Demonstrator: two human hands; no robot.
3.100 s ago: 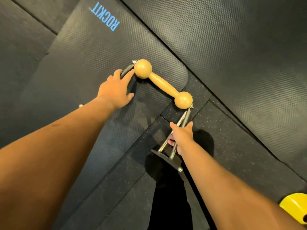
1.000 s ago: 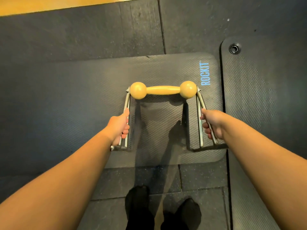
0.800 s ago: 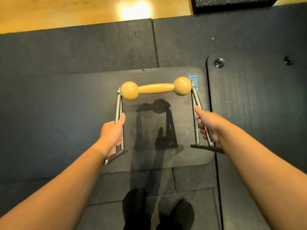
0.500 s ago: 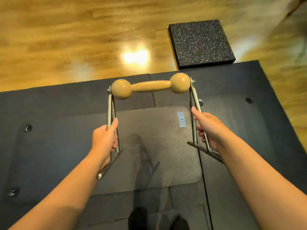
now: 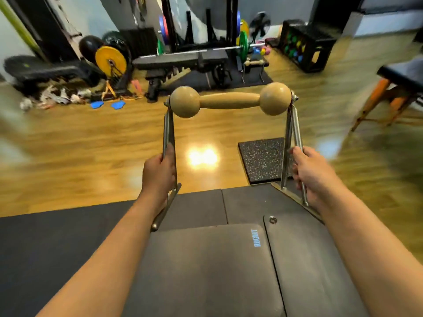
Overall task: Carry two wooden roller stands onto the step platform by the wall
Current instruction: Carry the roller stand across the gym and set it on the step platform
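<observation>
I hold a wooden roller stand up in the air in front of me: a tan wooden bar with a ball at each end, on two metal legs. My left hand grips the left leg and my right hand grips the right leg. A second wooden roller stand stands far off on a dark platform by the weight rack at the back wall.
Black mats lie under me, then a wooden floor. A speckled rubber tile lies ahead. At the back are a bench, a loaded barbell, a yellow plate and a dumbbell rack. A table with orange legs stands at right.
I have lifted the stand off the mat and raised it; my view has swung up from the floor to the room ahead.
</observation>
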